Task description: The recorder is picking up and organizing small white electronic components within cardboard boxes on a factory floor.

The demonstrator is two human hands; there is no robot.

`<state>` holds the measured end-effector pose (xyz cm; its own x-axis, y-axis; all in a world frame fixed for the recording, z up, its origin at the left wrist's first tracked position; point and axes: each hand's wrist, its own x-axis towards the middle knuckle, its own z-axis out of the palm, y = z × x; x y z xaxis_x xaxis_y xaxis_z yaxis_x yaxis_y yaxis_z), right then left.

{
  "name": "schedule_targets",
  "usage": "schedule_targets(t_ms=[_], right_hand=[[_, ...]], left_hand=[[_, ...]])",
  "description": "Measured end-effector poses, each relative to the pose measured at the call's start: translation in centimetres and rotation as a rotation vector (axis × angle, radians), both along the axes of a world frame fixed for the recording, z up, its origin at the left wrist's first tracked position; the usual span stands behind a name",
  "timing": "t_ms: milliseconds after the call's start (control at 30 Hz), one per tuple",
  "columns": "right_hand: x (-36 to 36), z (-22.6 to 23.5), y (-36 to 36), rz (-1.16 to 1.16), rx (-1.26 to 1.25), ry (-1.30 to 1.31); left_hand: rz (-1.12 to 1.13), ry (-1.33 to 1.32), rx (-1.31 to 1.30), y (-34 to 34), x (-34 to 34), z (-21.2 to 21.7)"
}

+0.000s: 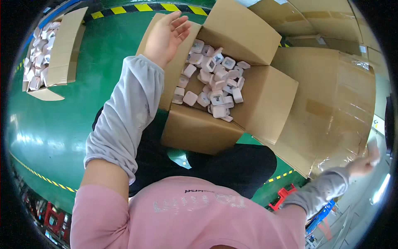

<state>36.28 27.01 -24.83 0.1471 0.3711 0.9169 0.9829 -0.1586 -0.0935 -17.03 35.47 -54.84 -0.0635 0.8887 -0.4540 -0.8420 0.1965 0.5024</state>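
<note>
A glossy green floor [54,124] carries everything here. At its centre stands an open cardboard box [199,128], flaps spread, with a heap of small white square plastic parts [213,79] inside. Toward ten o'clock sits a second open carton [62,45], also filled with white parts [37,54]. At three o'clock a large taped cardboard box [331,103] stands against the central one. A yellow-and-black hazard stripe [143,7] runs at twelve o'clock, and a thin yellow dashed line [41,176] crosses at eight o'clock.

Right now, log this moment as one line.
left hand: open, empty, over open carton | small white parts: loose inside | right hand: blurred, at taped carton
</note>
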Motion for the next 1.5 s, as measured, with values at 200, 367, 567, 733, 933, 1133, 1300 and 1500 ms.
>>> schedule_targets(t_ms=[200,367,567,733,933,1133,1300,1500], right_hand=[[23.3,9.0,-3.4,-0.712,-0.175,-0.113],[1.8,-4.0,5.1,0.183,-0.5,0.017],[-27.6,-33.4,9.0,1.05,-1.283,-0.364],[-36.3,-45.4,8.0,0.786,-1.4,-0.543],[-35.3,-48.2,6.0,0.751,-1.547,-0.514],[-34.1,-47.6,4.2,0.669,-1.498,-0.307],[-33.8,-47.6,4.7,0.632,-1.634,-0.35],[-28.9,-40.8,6.5,1.205,-1.656,0.861]], left_hand=[[-0.019,-0.051,-0.009,-0.7,0.7,1.0],[0.052,-0.025,0.023,-0.1,-0.7,1.2],[-0.004,-0.114,0.03,-0.6,-0.7,0.6],[0.036,-0.028,0.012,-1.3,0.6,3.0],[-0.027,-0.001,0.012,-1.8,-0.1,2.8],[-0.071,0.029,-0.047,-1.5,0.5,2.2],[-0.099,0.046,-0.016,-1.5,0.1,2.5],[-0.073,0.038,-0.026,-1.5,-0.1,1.9]])
